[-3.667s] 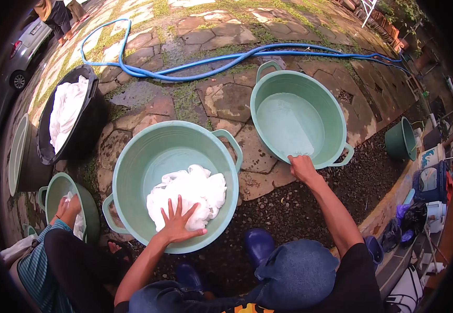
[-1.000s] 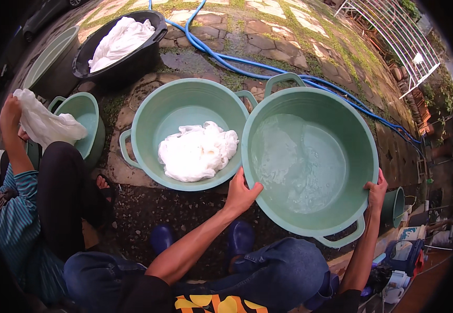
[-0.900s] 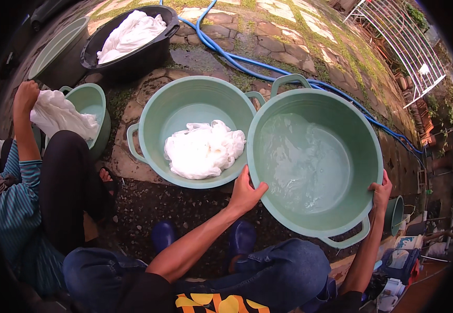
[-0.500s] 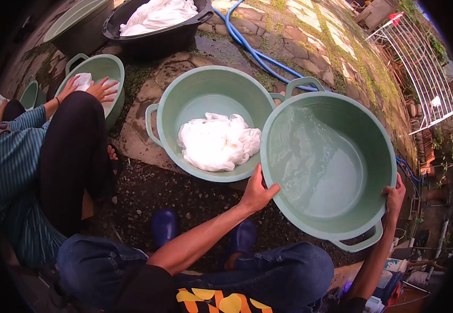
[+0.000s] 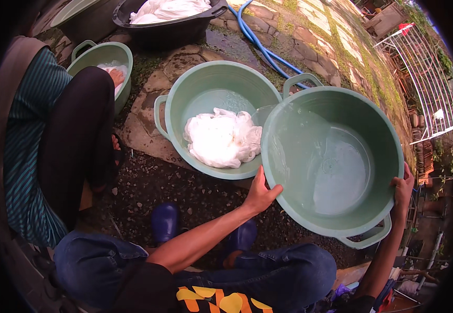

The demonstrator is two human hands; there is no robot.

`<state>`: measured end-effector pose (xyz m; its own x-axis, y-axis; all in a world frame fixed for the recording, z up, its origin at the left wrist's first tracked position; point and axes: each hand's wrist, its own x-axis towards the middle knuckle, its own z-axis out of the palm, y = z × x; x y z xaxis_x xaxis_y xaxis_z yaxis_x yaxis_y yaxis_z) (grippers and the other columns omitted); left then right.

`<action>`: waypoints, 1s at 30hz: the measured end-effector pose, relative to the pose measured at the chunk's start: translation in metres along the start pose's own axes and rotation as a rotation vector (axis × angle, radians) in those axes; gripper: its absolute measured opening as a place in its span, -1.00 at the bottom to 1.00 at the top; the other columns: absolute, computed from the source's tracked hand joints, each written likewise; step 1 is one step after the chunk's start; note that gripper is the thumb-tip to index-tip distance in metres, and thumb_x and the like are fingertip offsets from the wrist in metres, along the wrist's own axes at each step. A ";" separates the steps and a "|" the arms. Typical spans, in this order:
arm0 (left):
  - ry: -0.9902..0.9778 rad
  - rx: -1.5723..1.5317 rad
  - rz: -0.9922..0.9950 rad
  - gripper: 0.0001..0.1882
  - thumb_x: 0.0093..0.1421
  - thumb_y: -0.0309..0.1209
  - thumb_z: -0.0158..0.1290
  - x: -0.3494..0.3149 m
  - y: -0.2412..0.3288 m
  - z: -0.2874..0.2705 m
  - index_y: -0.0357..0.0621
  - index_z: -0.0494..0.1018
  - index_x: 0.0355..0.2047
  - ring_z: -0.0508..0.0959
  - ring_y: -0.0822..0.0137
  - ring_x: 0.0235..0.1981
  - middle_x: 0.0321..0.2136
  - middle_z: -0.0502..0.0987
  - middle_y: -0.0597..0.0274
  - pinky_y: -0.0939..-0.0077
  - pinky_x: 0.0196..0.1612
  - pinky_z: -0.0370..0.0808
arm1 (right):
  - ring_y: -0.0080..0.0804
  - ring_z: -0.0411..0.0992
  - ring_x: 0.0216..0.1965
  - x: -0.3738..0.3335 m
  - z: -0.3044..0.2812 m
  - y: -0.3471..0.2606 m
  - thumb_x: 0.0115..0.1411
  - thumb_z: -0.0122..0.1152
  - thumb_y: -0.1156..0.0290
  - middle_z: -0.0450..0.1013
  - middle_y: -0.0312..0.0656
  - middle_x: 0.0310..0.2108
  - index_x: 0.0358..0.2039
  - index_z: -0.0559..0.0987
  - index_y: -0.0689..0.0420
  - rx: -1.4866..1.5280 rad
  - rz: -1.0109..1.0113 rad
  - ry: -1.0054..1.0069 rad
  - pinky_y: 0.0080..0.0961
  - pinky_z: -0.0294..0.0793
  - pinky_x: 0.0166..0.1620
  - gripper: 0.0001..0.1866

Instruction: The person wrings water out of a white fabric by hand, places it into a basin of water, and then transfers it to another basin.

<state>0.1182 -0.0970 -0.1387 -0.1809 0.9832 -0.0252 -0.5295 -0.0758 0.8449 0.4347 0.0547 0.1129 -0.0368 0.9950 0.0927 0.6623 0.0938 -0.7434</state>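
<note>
Both my hands hold a large green tub (image 5: 388,156), tipped to the left over a second green tub (image 5: 177,104). My left hand (image 5: 262,194) grips its lower left rim with the thumb inside. At its right side, my right hand (image 5: 404,185) is closed round the rim above a looped handle. A thin layer of water lies in the tilted tub, and some runs over its left rim into the other one. There a wet white cloth (image 5: 221,138) sits bunched up, with a little water behind it.
To my left a co-worker in a striped teal top (image 5: 33,151) has a hand in a smaller green basin (image 5: 98,55) with white cloth. A black tub (image 5: 169,28) of white cloth stands at the back. A blue hose (image 5: 260,44) crosses the stone paving; a white metal rack (image 5: 419,78) is far right.
Water has moved toward the left rim of the held tub and now pours into the other tub. The co-worker's body has shifted, leaving one hand in view.
</note>
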 end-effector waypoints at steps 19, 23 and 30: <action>-0.326 0.443 -0.080 -0.49 0.01 -0.40 0.12 0.027 0.009 0.027 -0.35 0.09 -0.15 0.46 0.38 -0.50 -0.46 0.46 0.05 0.47 -0.45 0.39 | -0.40 0.46 -0.38 -0.082 0.009 0.196 -0.42 -0.09 0.69 0.48 -0.20 -0.31 -0.12 0.42 0.34 0.262 0.328 0.218 -0.60 0.43 -0.27 -0.35; -0.399 0.535 -0.081 -0.50 0.01 -0.35 0.11 0.038 -0.022 0.029 -0.31 0.07 -0.22 0.41 0.23 -0.69 -0.60 0.41 0.01 0.40 -0.59 0.34 | -0.40 0.45 -0.34 -0.104 0.030 0.247 -0.41 -0.08 0.69 0.47 -0.21 -0.32 -0.14 0.42 0.35 0.250 0.364 0.320 -0.59 0.41 -0.23 -0.37; -0.519 0.700 -0.104 -0.50 0.02 -0.36 0.09 0.064 -0.074 0.024 -0.31 0.05 -0.20 0.42 0.04 -0.59 -0.60 0.38 -0.04 0.25 -0.48 0.36 | -0.43 0.43 -0.39 -0.127 0.073 0.327 -0.35 -0.09 0.71 0.46 -0.24 -0.36 -0.23 0.45 0.36 0.184 0.395 0.383 -0.60 0.38 -0.24 -0.49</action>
<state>0.1657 -0.0249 -0.1903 0.3298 0.9439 -0.0183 0.1381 -0.0290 0.9900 0.6010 -0.0382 -0.1903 0.4824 0.8759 -0.0074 0.4287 -0.2435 -0.8700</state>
